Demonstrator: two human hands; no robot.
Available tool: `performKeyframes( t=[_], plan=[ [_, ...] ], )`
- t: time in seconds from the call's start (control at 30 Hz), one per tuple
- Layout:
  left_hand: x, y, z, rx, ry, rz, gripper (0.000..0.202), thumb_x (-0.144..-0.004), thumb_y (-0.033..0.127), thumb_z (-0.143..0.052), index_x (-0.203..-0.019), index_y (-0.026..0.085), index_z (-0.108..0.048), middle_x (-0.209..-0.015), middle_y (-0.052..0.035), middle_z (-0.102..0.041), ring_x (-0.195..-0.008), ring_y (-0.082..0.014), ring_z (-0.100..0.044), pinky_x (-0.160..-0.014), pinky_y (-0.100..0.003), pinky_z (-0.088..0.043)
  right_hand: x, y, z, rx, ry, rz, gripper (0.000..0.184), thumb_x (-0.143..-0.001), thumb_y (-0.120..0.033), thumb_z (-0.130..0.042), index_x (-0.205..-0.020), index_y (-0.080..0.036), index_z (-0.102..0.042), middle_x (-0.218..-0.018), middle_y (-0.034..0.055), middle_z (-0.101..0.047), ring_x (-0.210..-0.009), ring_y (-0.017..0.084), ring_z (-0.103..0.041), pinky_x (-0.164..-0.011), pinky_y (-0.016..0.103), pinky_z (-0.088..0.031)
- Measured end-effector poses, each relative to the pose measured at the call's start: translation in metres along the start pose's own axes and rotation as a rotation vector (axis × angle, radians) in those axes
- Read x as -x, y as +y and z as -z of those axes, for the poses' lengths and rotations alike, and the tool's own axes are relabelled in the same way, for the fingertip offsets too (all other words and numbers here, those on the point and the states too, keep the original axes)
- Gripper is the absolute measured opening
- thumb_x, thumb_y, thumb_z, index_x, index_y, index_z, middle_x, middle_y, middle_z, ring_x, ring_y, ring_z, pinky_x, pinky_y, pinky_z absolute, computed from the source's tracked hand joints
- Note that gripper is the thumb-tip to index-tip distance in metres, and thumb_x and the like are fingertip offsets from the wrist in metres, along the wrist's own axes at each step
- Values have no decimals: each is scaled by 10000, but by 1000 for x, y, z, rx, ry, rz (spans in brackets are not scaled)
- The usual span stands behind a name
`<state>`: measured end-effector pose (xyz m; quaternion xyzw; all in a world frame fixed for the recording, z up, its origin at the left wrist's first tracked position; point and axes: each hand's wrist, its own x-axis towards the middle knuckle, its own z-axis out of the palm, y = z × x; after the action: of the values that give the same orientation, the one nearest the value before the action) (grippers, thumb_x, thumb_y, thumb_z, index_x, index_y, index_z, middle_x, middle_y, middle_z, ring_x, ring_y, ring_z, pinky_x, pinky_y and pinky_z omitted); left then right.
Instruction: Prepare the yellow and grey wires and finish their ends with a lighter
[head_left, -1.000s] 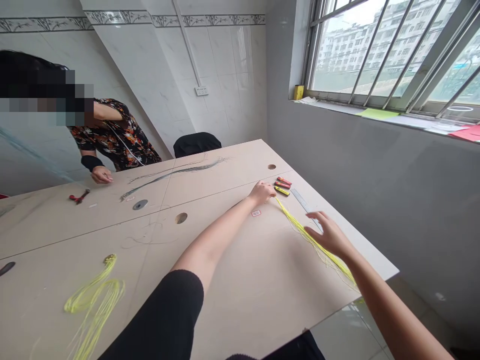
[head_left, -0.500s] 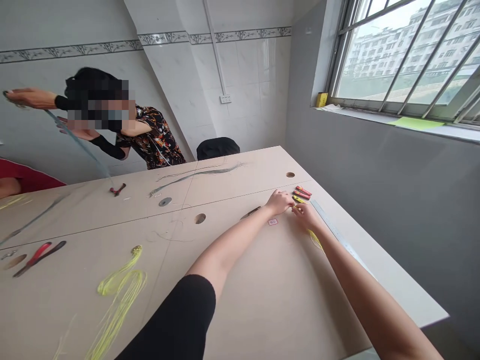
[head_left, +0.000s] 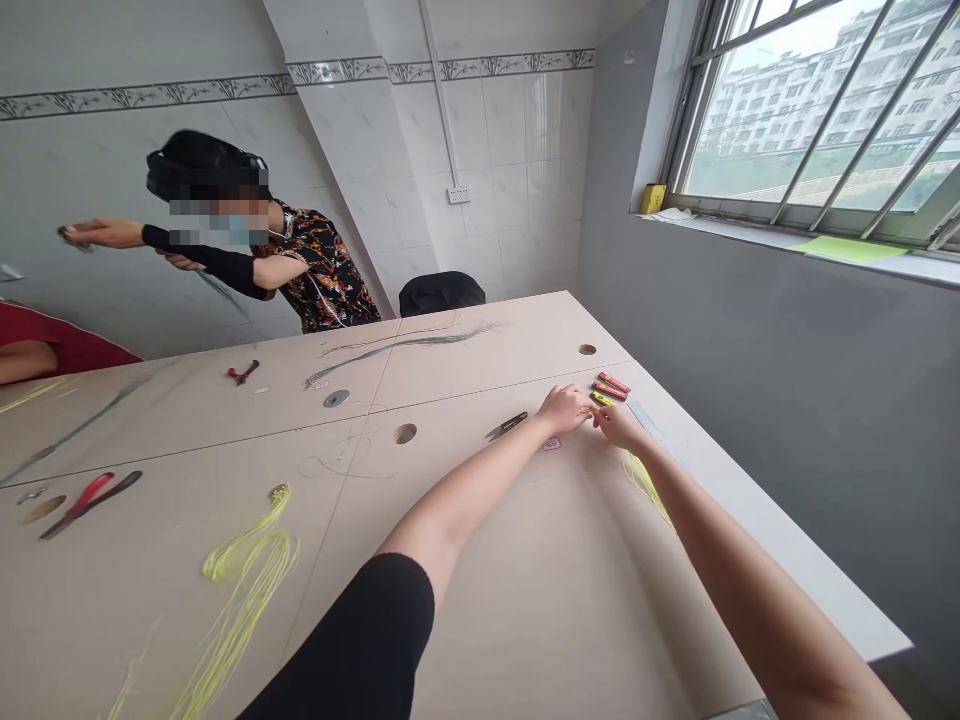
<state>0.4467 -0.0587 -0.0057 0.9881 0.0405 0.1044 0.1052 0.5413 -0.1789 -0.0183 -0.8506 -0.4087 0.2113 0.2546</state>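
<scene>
My left hand (head_left: pixel 564 408) and my right hand (head_left: pixel 616 425) meet over the far right part of the table. The fingers of both are closed in a pinch on a thin yellow cord, of which only a small bit shows between them. A bundle of yellow cords (head_left: pixel 649 485) trails out from beneath my right forearm. Just beyond my fingers lie small red and yellow packets (head_left: pixel 611 385). Thread snips (head_left: pixel 508 427) rest left of my left hand, and a small paper tag (head_left: pixel 551 443) is under my left wrist.
A metal ruler (head_left: pixel 645 422) lies right of my right hand. More yellow cords (head_left: pixel 251 570), red-handled pliers (head_left: pixel 90 505) and grey-blue strands (head_left: pixel 405 343) are spread leftward. Across the table a co-worker (head_left: pixel 322 265) holds strands. Holes (head_left: pixel 406 434) pierce the tabletop.
My hands stay together, with the right wrist turned slightly. The yellow cords under my right forearm have shifted and fanned out. The co-worker's arms have lowered and the strands have swung off the table.
</scene>
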Motion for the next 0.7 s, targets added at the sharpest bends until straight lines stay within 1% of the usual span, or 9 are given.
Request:
performKeyframes(
  t=[0.1,0.17,0.2,0.27,0.33,0.4,0.5,0.6,0.7],
  plan=[
    [12,8,0,75,128,86,292,-816,232,-549,-1098,249,-622,-1188,-11,-629,-1119,-187,-518,-955,-319,-431,-3,0,2,13,15,-4,176,-785,-131,-416,-651,-153,-528,-744,52,-573,-632,132,-487,-572,241,-342],
    [20,15,-1,134,166,138,272,-823,227,-518,-1075,226,-620,-1139,-35,-644,-1058,-193,-557,-918,-320,-464,-4,0,4,21,19,3,174,-778,-120,-419,-630,-155,-506,-707,39,-544,-610,124,-460,-562,240,-325],
    [24,19,-1,165,140,149,255,-824,211,-494,-1041,222,-628,-1089,-35,-660,-1009,-192,-581,-893,-318,-479,-3,-1,5,27,18,9,178,-773,-118,-422,-610,-158,-482,-676,29,-517,-590,118,-435,-550,240,-309],
    [30,28,-4,209,28,143,273,-809,168,-466,-1020,224,-630,-1033,-28,-676,-935,-190,-615,-857,-315,-496,-1,-4,8,41,15,20,203,-763,-119,-431,-567,-165,-410,-616,7,-444,-547,107,-368,-526,244,-270],
    [33,35,-7,208,-77,142,338,-795,142,-451,-1079,229,-611,-1061,-29,-676,-938,-200,-627,-831,-318,-505,2,-8,10,57,21,26,239,-766,-126,-429,-551,-173,-336,-584,-5,-377,-526,101,-310,-514,248,-241],
    [32,41,-8,164,-133,190,389,-804,140,-420,-1143,238,-584,-1107,-40,-666,-978,-220,-627,-797,-330,-513,6,-12,13,75,39,19,259,-784,-138,-409,-560,-181,-287,-579,-6,-348,-524,102,-290,-514,252,-236],
    [29,46,-7,103,-193,240,386,-838,184,-392,-1182,237,-557,-1129,-62,-658,-1013,-244,-624,-776,-346,-519,10,-17,16,105,51,-5,275,-814,-158,-384,-574,-185,-251,-582,1,-357,-527,110,-307,-524,255,-244],
    [28,46,-4,89,-219,229,347,-864,275,-410,-1180,224,-543,-1137,-77,-653,-1024,-256,-621,-786,-353,-519,11,-18,17,130,31,-14,293,-825,-168,-382,-566,-181,-246,-577,5,-374,-519,112,-322,-527,257,-245],
    [30,41,-3,86,-226,225,354,-876,340,-413,-1199,240,-516,-1183,-62,-634,-1059,-257,-608,-818,-368,-513,8,-14,17,142,19,-7,288,-827,-180,-376,-560,-180,-267,-575,9,-395,-513,112,-334,-522,256,-249]
  ],
)
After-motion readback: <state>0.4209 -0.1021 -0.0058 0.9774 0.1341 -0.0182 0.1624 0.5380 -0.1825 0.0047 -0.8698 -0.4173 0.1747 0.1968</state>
